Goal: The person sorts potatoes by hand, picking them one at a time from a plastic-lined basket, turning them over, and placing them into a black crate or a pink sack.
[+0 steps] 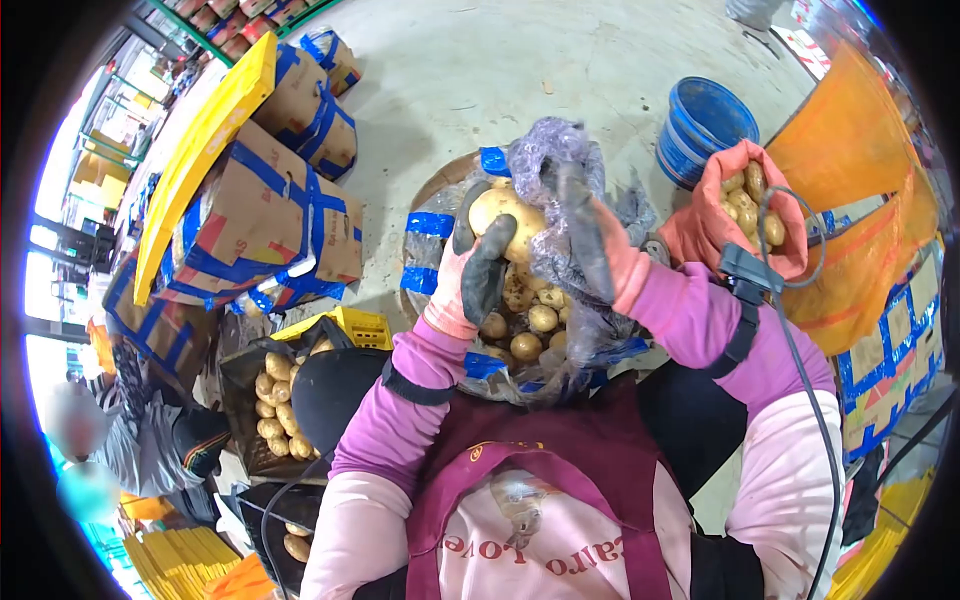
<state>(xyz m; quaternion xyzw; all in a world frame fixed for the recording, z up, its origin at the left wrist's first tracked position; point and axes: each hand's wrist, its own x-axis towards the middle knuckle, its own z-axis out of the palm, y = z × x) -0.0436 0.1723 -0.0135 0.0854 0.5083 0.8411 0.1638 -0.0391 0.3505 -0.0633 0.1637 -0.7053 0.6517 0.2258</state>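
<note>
My left hand point(478, 258), in a dark-palmed glove with a pink cuff, is closed around a large pale potato point(505, 220). My right hand point(590, 235), gloved the same way, is at the bunched clear plastic film point(555, 150) just right of the potato. Its fingers point away from me and appear pressed onto the film, which partly hides them. Below both hands stands a round cardboard container point(430, 190) with blue tape on its rim. Several smaller potatoes point(540, 318) lie inside it, and the film hangs over its right side.
A blue bucket point(705, 130) and a pink sack of potatoes point(745, 215) stand to the right. At left are taped cardboard boxes point(265, 205), a yellow board point(205, 150) and a black-lined crate of potatoes point(245, 400). A cable point(800, 370) runs along my right arm.
</note>
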